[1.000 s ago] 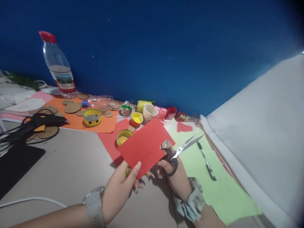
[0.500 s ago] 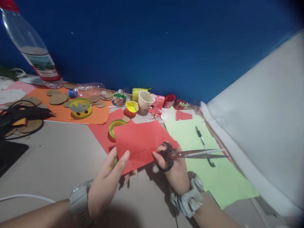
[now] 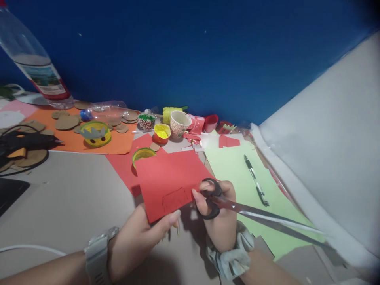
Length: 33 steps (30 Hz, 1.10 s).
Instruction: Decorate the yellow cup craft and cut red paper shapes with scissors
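My left hand (image 3: 139, 237) pinches the near edge of a red paper sheet (image 3: 170, 178) and holds it just above the table; a small rectangle is drawn near its lower edge. My right hand (image 3: 218, 215) grips black-handled scissors (image 3: 252, 213) with fingers through the loops. The blades are slightly apart and point right, away from the paper, over a light green paper sheet (image 3: 261, 198). A watch is on my left wrist and a scrunchie on my right.
A pen (image 3: 255, 180) lies on the green sheet. Behind are paint cups (image 3: 162, 132), a paper cup (image 3: 179, 123), a yellow lid (image 3: 95, 133), cardboard discs on orange paper (image 3: 68, 138), a glue gun (image 3: 26, 140), an upright bottle (image 3: 35, 67). A white surface (image 3: 326, 138) borders the right.
The scissors swung from pointing up-right to pointing right and slightly down, away from the paper. My left hand turned the red sheet flatter and brought its drawn rectangle toward me.
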Each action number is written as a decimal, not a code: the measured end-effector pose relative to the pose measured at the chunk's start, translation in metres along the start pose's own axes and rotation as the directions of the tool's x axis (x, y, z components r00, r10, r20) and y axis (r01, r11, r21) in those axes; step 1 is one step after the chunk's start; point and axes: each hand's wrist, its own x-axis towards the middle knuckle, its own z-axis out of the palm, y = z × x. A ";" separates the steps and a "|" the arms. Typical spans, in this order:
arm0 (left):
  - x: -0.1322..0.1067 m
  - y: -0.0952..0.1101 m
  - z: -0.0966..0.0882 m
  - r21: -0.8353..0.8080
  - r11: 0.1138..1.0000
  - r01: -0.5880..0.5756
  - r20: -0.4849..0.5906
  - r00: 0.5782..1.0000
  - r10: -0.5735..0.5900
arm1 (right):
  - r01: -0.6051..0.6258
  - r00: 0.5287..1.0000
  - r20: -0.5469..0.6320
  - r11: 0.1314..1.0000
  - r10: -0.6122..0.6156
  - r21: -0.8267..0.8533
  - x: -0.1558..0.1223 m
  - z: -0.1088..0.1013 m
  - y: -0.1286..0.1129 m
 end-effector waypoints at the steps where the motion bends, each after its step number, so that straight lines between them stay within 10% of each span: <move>1: 0.001 0.000 0.001 0.013 1.000 0.004 -0.016 1.000 -0.004 | 0.013 1.000 0.003 1.000 -0.013 0.009 -0.001 0.001 -0.001; 11: -0.002 -0.005 0.001 -0.043 0.997 0.063 -0.208 0.976 -0.070 | -0.219 0.929 0.351 0.939 0.117 0.266 -0.004 -0.003 -0.001; 16: -0.002 -0.003 -0.001 -0.167 0.986 -0.012 -0.418 0.906 -0.060 | -0.639 0.493 0.843 0.747 0.216 0.182 -0.002 -0.009 0.003; 23: 0.001 -0.002 -0.002 -0.293 0.956 -0.020 -0.474 0.871 -0.127 | -0.732 -0.027 0.985 0.668 0.168 -0.134 0.024 -0.024 -0.001; 27: 0.002 -0.001 -0.003 -0.245 0.969 -0.034 -0.493 0.865 -0.094 | -0.692 -0.089 0.976 0.692 0.197 -0.203 0.032 -0.032 -0.003; 33: -0.002 0.000 -0.004 -0.054 0.998 -0.026 -0.355 0.935 0.005 | -0.697 -0.011 0.986 0.706 0.169 -0.128 0.024 -0.026 0.006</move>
